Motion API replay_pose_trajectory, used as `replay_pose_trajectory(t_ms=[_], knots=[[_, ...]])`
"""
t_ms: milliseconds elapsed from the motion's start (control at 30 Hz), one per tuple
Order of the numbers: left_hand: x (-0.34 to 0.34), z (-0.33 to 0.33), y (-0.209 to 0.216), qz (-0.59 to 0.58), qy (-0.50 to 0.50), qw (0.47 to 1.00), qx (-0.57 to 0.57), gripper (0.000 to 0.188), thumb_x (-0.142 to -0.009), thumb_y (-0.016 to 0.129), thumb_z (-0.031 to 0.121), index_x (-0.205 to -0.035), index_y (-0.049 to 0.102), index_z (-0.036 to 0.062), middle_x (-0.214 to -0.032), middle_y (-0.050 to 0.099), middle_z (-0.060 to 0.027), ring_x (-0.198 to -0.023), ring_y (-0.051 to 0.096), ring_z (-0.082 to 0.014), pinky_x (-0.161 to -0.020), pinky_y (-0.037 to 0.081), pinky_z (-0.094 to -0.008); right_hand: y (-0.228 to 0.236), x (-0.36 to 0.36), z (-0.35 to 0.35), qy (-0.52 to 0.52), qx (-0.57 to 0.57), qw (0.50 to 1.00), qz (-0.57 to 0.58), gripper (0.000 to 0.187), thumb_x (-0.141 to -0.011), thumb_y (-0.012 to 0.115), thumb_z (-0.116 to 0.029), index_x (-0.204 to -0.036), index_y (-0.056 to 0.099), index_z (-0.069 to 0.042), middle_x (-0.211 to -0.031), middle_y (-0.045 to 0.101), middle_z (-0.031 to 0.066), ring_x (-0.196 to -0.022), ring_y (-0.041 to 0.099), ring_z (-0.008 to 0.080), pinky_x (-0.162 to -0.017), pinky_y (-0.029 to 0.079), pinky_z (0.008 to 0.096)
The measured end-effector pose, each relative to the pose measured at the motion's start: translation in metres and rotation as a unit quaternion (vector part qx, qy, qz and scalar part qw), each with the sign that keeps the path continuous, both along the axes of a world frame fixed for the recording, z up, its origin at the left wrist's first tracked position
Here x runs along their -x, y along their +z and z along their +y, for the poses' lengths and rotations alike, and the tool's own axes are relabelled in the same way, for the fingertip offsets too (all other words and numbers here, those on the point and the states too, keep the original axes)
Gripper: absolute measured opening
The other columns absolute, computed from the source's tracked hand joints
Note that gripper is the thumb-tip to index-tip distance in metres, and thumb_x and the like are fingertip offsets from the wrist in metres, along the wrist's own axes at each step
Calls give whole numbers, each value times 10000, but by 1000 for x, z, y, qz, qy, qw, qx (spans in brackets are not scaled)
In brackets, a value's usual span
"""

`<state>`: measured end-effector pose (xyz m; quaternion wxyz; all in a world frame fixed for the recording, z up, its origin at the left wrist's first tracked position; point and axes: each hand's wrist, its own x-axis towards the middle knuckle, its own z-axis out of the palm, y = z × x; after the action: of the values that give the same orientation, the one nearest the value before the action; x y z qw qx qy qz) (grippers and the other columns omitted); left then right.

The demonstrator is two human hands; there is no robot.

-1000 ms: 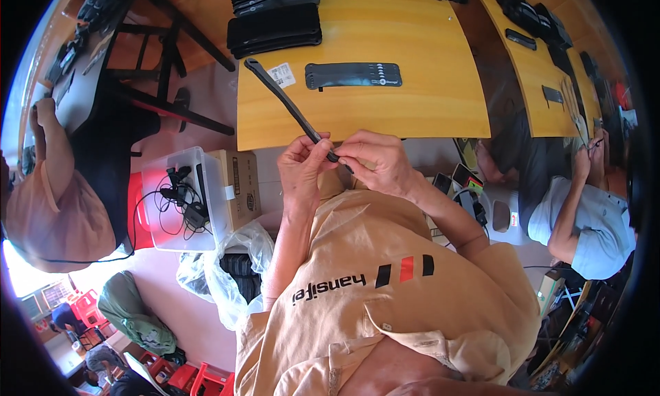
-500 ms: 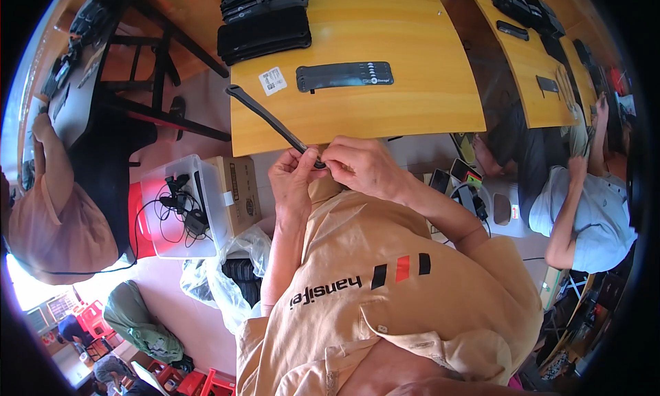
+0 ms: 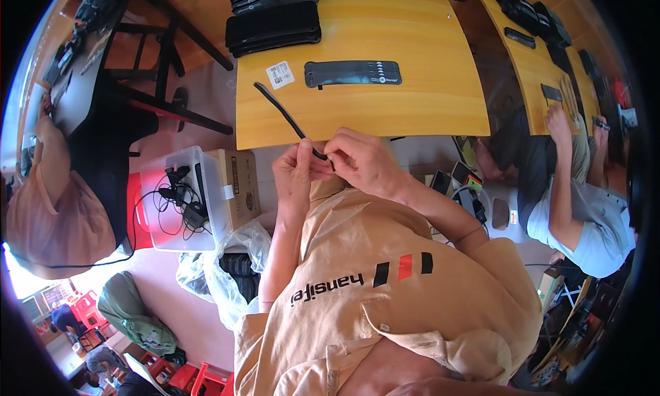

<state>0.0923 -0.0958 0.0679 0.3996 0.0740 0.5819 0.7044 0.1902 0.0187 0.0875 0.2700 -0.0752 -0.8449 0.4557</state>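
Note:
A narrow black strap (image 3: 280, 112) slants up and left from my hands, its far end over the table's near left part. My left hand (image 3: 295, 172) pinches it between thumb and fingers. The fingers of my right hand (image 3: 363, 161) are closed on its near end, just past the table's near edge; my fingers partly hide that end. On the table beyond lies a flat row of dark straps (image 3: 344, 74) with white markings at its right end. A white printed label (image 3: 280, 75) lies to its left.
Stacked black straps (image 3: 273, 30) stand on the far left of the yellow table (image 3: 426, 111). Below left, a clear plastic bin (image 3: 161, 239) holds cables beside a cardboard box (image 3: 242, 186) and a plastic bag (image 3: 237, 248). Other people sit at tables left and right.
The strap has turned in my hands and now shows its narrow edge, its far end shifted right. On the right, a co-worker's hand has reached onto their table.

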Motion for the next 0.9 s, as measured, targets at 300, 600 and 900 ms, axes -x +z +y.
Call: replay_pose_trajectory(t_ms=[300, 600, 900], knots=[[9, -19, 13, 313, -121, 926, 170, 290, -860, 634, 222, -682, 548, 10, -577, 520, -3, -508, 467, -45, -443, 384, -193, -10, -1, -2, 38, 288, 949, -119, 48, -884, 539, -20, -897, 562, 19, -813, 571, 17, -732, 552, 51, -628, 512, 205], [5, -21, 27, 254, -159, 948, 108, 247, -911, 542, 190, -806, 552, -33, -604, 558, -72, -546, 534, -93, -497, 443, -254, -10, 8, -10, 36, 273, 959, -67, 64, -787, 567, -12, -810, 564, 49, -667, 587, 84, -601, 550, 107, -549, 455, 257], [10, -28, 23, 155, -171, 972, 37, 188, -932, 488, 128, -925, 556, -48, -761, 604, -63, -674, 595, -111, -613, 506, -235, 3, 10, -9, 32, 151, 986, -58, 47, -763, 566, -2, -799, 556, 25, -705, 564, 121, -595, 568, 201, -540, 455, 301]])
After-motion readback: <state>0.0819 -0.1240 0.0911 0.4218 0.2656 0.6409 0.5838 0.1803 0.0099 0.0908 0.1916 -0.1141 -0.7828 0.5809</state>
